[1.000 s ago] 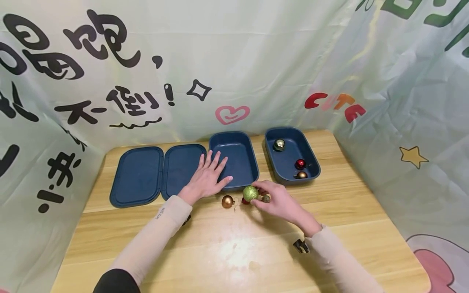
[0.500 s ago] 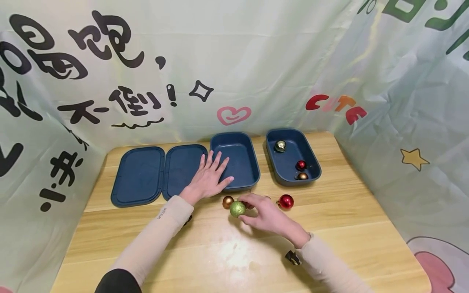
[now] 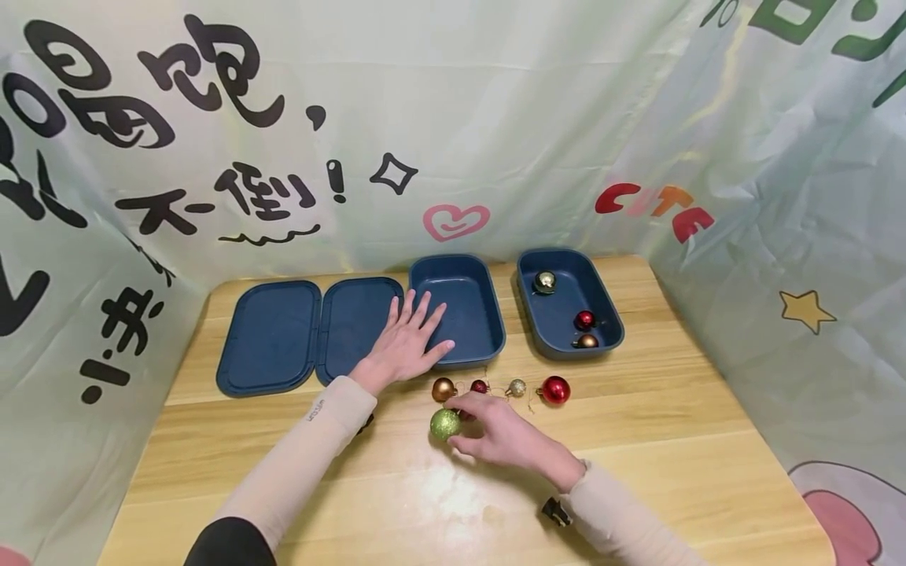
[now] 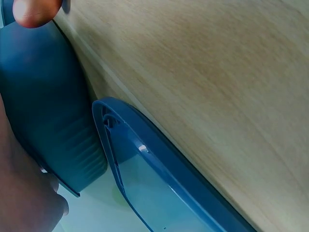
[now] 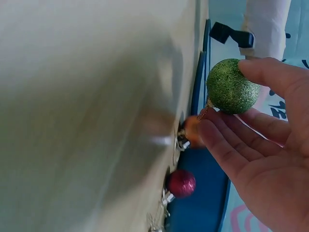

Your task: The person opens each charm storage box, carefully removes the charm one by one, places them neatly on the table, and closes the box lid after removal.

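Observation:
My right hand (image 3: 506, 431) pinches a green glittery bauble (image 3: 444, 424) between thumb and fingers, low over the table. In the right wrist view the thumb lies on one side of this bauble and the fingers on the other, with its gold cap between. My left hand (image 3: 403, 346) has its fingers spread over the left edge of an open blue box (image 3: 493, 314). Behind my right hand are a copper bauble (image 3: 443, 388), a small dark red bauble (image 3: 479, 386), a small gold bauble (image 3: 517, 387) and a shiny red bauble (image 3: 556, 390).
A second blue box (image 3: 566, 303) at the right holds a silvery-gold bauble (image 3: 545, 282), a red one and a copper one. Two flat blue lids (image 3: 270, 336) lie side by side on the left. A printed cloth (image 3: 495, 118) hangs behind the wooden table (image 3: 396, 487).
My right hand has carried the green bauble left and toward the table's front, uncovering the small baubles and the shiny red one. The left hand stays at the box.

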Tool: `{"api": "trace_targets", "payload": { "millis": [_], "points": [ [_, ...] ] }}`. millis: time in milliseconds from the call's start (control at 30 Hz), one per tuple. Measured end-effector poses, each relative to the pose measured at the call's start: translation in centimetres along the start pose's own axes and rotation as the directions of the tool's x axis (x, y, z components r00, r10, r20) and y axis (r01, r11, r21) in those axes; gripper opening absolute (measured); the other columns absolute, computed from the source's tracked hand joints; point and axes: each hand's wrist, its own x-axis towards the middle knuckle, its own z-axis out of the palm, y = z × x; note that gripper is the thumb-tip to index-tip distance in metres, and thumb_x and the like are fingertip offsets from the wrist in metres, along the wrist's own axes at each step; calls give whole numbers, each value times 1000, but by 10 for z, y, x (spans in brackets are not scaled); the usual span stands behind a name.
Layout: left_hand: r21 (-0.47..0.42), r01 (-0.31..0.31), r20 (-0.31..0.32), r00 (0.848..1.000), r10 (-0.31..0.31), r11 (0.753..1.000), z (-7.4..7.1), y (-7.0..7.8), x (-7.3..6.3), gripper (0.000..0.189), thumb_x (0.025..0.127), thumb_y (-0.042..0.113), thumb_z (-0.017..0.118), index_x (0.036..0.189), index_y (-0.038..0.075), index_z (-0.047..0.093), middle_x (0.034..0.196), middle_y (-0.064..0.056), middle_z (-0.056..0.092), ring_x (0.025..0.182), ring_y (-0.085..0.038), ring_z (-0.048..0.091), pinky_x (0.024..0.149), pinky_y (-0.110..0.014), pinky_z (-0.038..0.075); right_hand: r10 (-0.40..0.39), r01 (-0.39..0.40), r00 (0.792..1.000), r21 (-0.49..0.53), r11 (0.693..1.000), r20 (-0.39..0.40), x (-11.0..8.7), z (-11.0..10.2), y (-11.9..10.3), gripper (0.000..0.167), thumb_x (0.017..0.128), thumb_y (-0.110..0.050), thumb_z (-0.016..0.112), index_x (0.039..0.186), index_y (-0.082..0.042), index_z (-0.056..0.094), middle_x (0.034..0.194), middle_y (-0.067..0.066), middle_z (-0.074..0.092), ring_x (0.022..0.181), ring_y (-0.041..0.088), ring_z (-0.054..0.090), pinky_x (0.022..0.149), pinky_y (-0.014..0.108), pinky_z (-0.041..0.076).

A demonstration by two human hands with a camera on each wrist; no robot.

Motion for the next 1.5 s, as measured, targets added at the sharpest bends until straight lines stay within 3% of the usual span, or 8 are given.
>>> {"api": "trace_targets", "payload": {
  "millis": [200, 633, 1500],
  "points": [
    [0, -4, -4, 1000, 4, 1000, 1, 1, 2, 82, 107, 72, 29, 171, 22, 17, 178, -19, 9, 165, -42, -5, 131, -62, -6, -2, 2, 1000, 21, 1000, 22, 0, 8, -1, 52, 88, -19, 85, 133, 0, 68, 125, 8, 74, 109, 16, 70, 98, 33, 59],
    [11, 2, -1, 1000, -2, 1000, 0, 1, 2, 82, 107, 71, 29, 171, 23, 17, 178, -18, 9, 165, -43, -2, 131, -63, -4, -28, 23, 998, 92, 995, 48, -5, 19, 2, 46, 86, -12, 86, 128, -2, 69, 109, 4, 74, 95, 10, 69, 87, 26, 61],
    [8, 10, 9, 1000, -10, 1000, 0, 1, 2, 80, 107, 71, 30, 171, 24, 21, 178, -19, 9, 165, -44, -3, 131, -63, -3, -13, 4, 996, 96, 995, 93, -5, 18, 1, 46, 87, -11, 85, 129, -1, 68, 109, 5, 72, 93, 12, 69, 85, 24, 61]
  ]
}}
